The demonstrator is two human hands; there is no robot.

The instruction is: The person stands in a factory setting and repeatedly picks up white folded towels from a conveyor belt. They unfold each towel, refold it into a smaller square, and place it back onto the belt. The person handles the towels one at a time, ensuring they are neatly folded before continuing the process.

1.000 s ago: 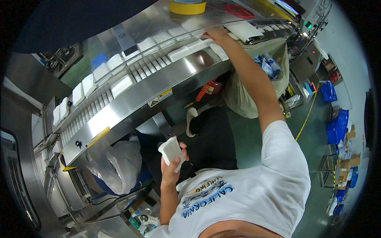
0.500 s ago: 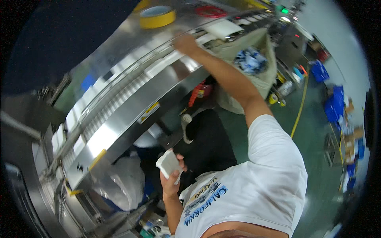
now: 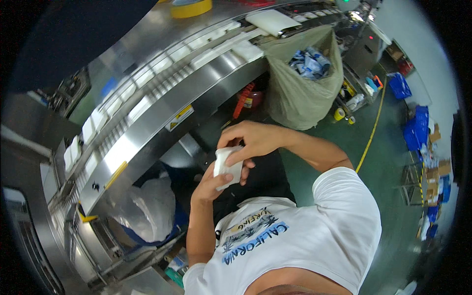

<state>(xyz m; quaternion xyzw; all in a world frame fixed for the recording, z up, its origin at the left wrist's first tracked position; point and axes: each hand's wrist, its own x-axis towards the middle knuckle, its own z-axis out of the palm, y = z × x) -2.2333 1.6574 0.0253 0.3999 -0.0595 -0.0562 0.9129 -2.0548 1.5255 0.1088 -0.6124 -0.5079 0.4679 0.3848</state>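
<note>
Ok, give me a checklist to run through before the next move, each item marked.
1. White pad held in the left hand: ok, thumb on its face.
2. Right hand clear of the conveyor: ok, it is at the pad's upper end.
3. One hand free: not ok, both are on the pad.
4. Pad's far side undamaged: cannot tell, it faces away.
5. Sack open at the top: ok, blue and white scraps show inside.

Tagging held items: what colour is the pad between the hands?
White; the pad shows best in the head view.
</note>
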